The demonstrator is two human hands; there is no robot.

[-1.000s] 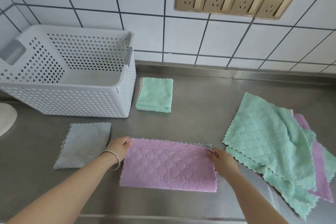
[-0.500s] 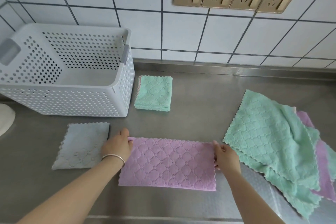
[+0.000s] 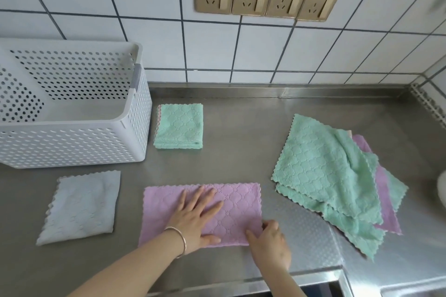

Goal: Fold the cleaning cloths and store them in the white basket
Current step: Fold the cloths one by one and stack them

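At far left the white basket is sitting on the table. My left hand, fingers spread flat, is pressing the pink cloth at lower centre; its long axis is running left to right across the frame. My right hand is pinching its lower right corner. It's looking soft, light and floppy, so corners are the place to grab.
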